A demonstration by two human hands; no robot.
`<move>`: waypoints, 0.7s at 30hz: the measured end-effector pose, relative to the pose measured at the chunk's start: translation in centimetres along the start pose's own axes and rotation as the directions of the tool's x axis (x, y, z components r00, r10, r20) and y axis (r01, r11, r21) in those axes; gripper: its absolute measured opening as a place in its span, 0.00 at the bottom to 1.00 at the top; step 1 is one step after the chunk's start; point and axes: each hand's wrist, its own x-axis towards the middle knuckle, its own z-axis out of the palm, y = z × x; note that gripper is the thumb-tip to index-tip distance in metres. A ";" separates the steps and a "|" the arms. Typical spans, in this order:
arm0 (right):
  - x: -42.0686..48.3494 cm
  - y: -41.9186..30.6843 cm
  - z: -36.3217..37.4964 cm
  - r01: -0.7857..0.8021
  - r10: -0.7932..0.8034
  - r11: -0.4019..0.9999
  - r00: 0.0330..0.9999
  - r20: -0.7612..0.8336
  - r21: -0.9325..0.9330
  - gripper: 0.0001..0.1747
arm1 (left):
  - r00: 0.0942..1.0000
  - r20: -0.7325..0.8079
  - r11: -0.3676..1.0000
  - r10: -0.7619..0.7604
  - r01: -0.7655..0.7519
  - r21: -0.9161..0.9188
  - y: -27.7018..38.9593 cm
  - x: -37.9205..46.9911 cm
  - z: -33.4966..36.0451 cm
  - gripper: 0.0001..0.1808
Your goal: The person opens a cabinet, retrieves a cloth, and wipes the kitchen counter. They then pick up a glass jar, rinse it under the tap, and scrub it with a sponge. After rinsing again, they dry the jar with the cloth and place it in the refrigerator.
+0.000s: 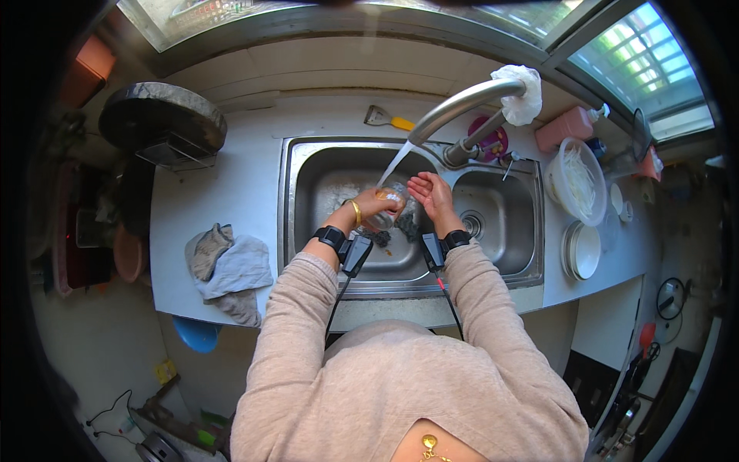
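My left hand [375, 203] grips a clear container [381, 219] with an orange label, in the larger basin of a steel sink [312, 242]. From the curved metal faucet [444, 110], water runs down beside that hand. To its right, my right hand [430, 192] is held over the basin with nothing in it, palm partly showing and fingers extended. Dark scrubbing pads [407, 226] lie on the basin floor below the hands. The container's far side is partly hidden by my left fingers and the stream.
Cloths [236, 265] lie on the left counter, with a round chopping board [164, 118] on a rack behind. A yellow-handled scraper [389, 118] is behind the sink. Right of it stand a bowl of white shreds [577, 182], stacked white bowls [586, 252] and a pink pump bottle [563, 130].
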 end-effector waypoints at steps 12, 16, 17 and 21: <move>-1.0 -0.2 -1.0 0.059 -0.065 0.974 0.998 -0.021 -0.219 0.10 | 0.975 -0.129 0.954 0.183 -0.145 0.264 -3.5 -0.1 -2.8 0.44; -1.2 -0.4 1.8 0.076 -0.067 0.980 0.996 0.053 -0.184 0.14 | 0.903 -0.222 0.900 0.369 -0.406 -0.156 -4.0 1.1 -1.5 0.46; -1.3 -0.3 2.5 0.069 -0.044 0.965 0.994 0.104 -0.254 0.16 | 0.870 -0.256 0.880 0.421 -0.460 -0.116 -4.0 1.4 -0.9 0.46; -1.7 1.4 4.4 -0.062 0.120 0.924 0.984 0.133 -0.377 0.27 | 0.726 -0.400 0.762 0.559 -0.640 -0.096 -3.6 2.7 1.0 0.47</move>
